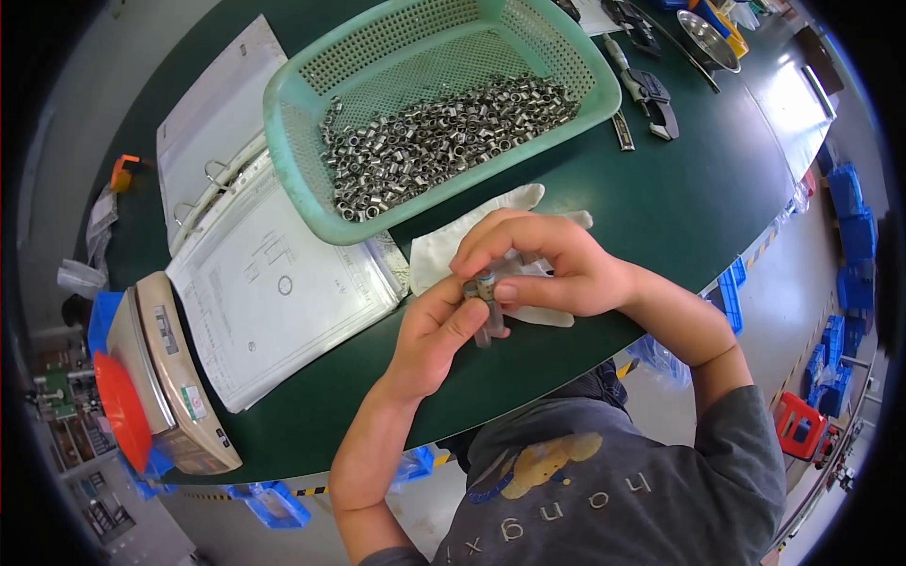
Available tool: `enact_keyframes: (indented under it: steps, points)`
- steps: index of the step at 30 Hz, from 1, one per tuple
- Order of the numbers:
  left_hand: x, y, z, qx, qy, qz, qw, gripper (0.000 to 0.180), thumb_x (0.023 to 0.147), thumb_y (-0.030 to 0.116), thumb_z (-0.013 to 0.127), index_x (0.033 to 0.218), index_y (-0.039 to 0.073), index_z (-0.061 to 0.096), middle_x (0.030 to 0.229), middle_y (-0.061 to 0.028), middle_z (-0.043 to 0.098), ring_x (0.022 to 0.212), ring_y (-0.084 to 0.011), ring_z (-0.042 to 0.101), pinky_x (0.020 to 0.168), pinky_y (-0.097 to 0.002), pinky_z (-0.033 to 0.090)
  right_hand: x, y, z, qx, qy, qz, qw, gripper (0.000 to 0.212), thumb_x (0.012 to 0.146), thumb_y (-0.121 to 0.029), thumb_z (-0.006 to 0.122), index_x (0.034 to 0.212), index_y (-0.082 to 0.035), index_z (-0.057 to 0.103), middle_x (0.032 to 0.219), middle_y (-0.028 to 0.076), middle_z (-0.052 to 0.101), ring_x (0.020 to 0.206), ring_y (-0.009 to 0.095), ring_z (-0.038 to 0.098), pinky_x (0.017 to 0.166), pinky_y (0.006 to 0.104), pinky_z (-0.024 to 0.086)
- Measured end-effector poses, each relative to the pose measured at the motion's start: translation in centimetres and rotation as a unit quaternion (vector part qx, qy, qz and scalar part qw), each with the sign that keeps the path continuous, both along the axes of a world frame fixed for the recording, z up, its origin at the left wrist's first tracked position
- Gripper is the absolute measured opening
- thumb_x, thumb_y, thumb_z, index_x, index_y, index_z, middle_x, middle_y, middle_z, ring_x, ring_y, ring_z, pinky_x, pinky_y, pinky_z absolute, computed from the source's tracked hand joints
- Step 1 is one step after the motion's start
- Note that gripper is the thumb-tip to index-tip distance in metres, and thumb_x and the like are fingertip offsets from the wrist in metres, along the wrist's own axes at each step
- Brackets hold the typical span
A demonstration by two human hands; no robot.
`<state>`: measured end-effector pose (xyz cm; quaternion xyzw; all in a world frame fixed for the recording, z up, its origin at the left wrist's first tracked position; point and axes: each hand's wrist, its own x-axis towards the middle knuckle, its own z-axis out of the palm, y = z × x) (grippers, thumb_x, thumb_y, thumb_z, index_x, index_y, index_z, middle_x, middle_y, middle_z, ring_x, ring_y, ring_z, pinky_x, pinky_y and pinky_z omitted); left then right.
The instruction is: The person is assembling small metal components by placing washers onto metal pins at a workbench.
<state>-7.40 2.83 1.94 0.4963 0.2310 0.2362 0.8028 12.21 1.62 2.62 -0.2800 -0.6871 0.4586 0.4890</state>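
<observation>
Two small, slim clear tubes (pixel 494 321) with greyish upper ends stand side by side between my hands; their exact kind is hard to make out. My left hand (pixel 425 344) grips them between thumb and fingers. From the other side, my right hand (pixel 571 269) pinches the upper part of one tube with thumb and curled fingers. Beneath the hands, a pair of white cloth gloves (pixel 444 247) lies on the green table (pixel 396 415). Something clear, partly hidden by my right hand, rests on the gloves.
Beyond my hands stands a green plastic basket (pixel 439 203) of small metal rings (pixel 444 132). An open ring binder (pixel 293 292) lies left, beside a beige scale (pixel 175 377) with a red dish (pixel 121 410). A micrometer (pixel 651 99) and a metal bowl (pixel 708 42) sit far right.
</observation>
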Motion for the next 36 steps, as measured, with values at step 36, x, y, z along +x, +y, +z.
enact_keyframes:
  steps: [36]
  points:
    - [0.5,0.4,0.4,-0.200,-0.130,-0.010,0.971,0.062,0.086,0.009,0.039,0.141,0.000,0.012,0.132,-0.0199,0.040,0.120,-0.0363,0.044,0.100,-0.0452,0.037,0.5,0.2,-0.1,0.016,-0.080,-0.145,0.986,0.011,0.078,-0.013,0.065,0.083,-0.003,0.063,0.079,0.008,0.058,0.078,0.023,0.054,0.070,0.0332,0.042]
